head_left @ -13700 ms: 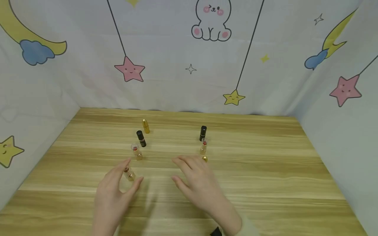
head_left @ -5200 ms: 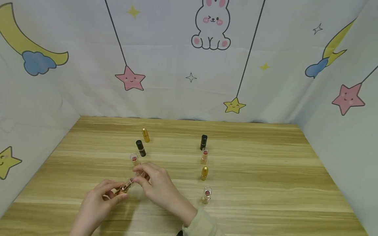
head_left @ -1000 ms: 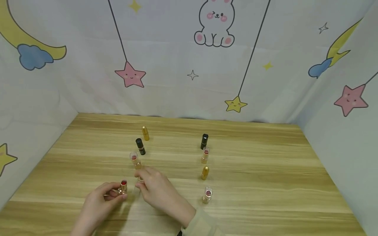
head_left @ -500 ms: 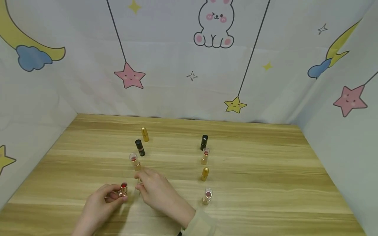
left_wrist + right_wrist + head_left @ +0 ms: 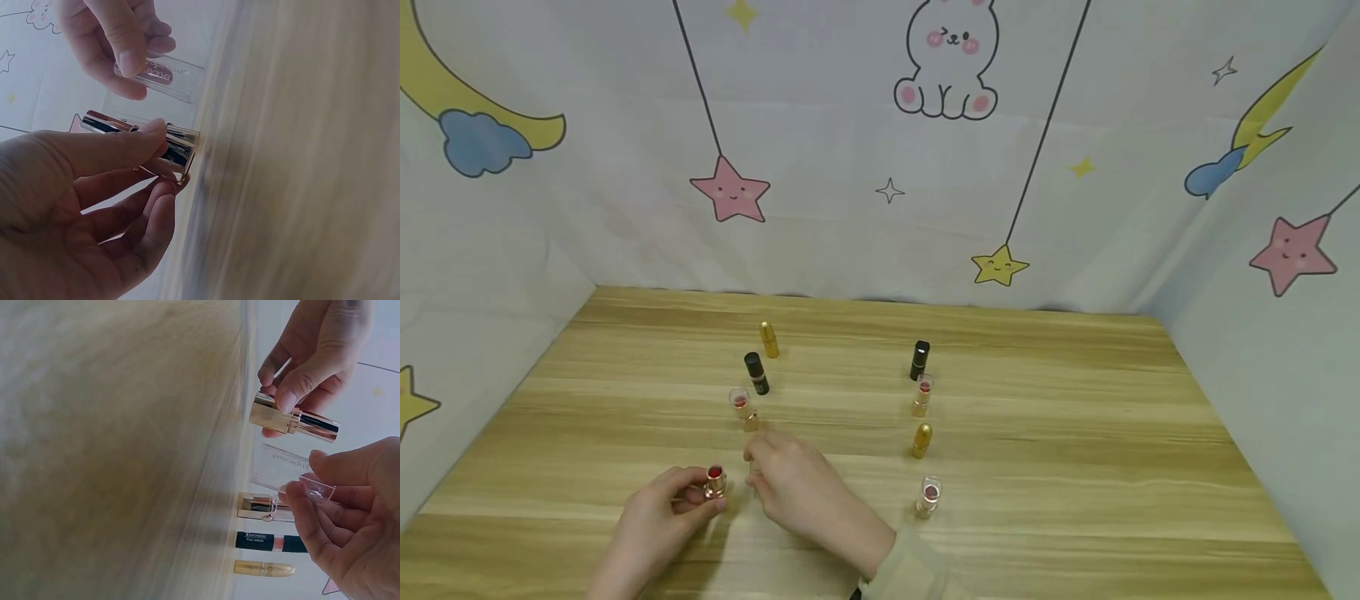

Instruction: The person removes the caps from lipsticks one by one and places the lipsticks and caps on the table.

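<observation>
My left hand (image 5: 658, 518) pinches a gold lipstick tube (image 5: 715, 483) between thumb and fingers. The tube stands upright and uncapped, and dark red shows at its top. In the left wrist view its lower end is close to the tabletop; I cannot tell if it touches. To its right, my right hand (image 5: 805, 483) holds a clear lipstick cap (image 5: 281, 465) between thumb and fingertips, apart from the tube. Printed letters show on this cap in both wrist views. Just beyond the right hand stands a clear-capped lipstick (image 5: 743, 410).
Behind on the left stand a black lipstick (image 5: 757, 373) and a gold one (image 5: 769, 340). A right-hand row has a black lipstick (image 5: 920, 360), a clear-capped one (image 5: 922, 396), a gold one (image 5: 922, 441) and another clear-capped one (image 5: 928, 497). A printed curtain (image 5: 820, 242) borders the wooden table (image 5: 1075, 467).
Both hands were empty at first. Later they held the lipstick together, tilted; since then the cap has come apart from the tube, which now stands upright. Little has moved in the last second.
</observation>
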`<state>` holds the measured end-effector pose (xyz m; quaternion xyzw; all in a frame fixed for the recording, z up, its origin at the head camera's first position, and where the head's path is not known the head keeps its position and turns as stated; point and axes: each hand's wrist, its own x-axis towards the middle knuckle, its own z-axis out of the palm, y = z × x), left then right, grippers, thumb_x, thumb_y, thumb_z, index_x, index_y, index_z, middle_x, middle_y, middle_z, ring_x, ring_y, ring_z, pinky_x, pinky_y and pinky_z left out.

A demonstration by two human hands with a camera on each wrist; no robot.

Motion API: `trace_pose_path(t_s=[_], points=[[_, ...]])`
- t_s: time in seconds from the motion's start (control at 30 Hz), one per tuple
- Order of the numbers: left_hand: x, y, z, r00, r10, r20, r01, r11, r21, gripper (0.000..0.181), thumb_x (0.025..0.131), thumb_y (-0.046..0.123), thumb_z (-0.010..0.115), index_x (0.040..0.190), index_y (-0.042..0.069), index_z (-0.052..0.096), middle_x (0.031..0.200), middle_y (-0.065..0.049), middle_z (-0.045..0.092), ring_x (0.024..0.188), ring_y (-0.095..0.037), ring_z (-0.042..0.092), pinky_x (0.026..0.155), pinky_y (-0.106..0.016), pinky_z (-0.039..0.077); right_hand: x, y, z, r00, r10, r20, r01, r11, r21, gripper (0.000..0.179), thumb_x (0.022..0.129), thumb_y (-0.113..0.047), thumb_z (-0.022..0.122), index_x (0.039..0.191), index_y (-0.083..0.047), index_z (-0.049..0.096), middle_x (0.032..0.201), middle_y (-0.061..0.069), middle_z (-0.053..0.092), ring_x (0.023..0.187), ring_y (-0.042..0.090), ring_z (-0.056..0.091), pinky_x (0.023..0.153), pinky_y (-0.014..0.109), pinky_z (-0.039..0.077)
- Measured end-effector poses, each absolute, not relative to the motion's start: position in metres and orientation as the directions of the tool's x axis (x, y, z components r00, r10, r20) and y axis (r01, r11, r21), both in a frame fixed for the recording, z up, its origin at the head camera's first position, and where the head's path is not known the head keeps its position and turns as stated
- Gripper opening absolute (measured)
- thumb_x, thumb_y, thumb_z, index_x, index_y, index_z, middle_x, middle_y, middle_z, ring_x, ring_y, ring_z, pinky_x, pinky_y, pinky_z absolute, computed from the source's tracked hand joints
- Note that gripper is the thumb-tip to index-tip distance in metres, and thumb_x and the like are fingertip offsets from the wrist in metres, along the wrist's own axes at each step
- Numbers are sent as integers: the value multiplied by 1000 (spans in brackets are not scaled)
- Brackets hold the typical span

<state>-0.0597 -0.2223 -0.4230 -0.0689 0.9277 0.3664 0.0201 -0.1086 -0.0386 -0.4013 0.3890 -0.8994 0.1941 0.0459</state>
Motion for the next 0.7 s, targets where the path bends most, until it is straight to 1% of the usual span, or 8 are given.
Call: trace_pose_path(t_s=[0.17,0.3,0.53,0.7], points=[[-60,-221,-423,-990,-110,-92,-143,723,676,34,76,13,80,105,-1,68,88,-5,67,70,2,58,65,-15,52,-109,-40,-402,-679,-701,218,-733,635,-242,18,88,-21,68,104,-12,65,95,-5,65,85,5,61,76,16,49],[-60,-221,-424,-990,-106,-93,-141,727,672,34,75,11,80,104,-2,68,87,-5,67,70,-1,60,65,-15,52,-109,-40,-404,-666,-716,211,-746,637,-192,17,88,-22,68,103,-13,65,93,-6,65,84,5,60,77,17,49],[-59,-220,-427,-992,-102,-75,-125,718,684,32,74,8,80,102,-1,69,87,-5,67,69,1,60,65,-15,53,-109,-41,-407,-647,-730,221,-762,633,-138,16,87,-23,68,100,-14,65,87,-7,63,79,4,59,73,15,48],[-60,-219,-427,-994,-94,-60,-110,725,680,31,73,7,81,101,0,69,87,-4,68,69,2,59,65,-15,53,-110,-41,-407,-640,-731,236,-766,630,-128,15,87,-23,69,98,-14,65,85,-8,62,77,3,58,71,14,48]])
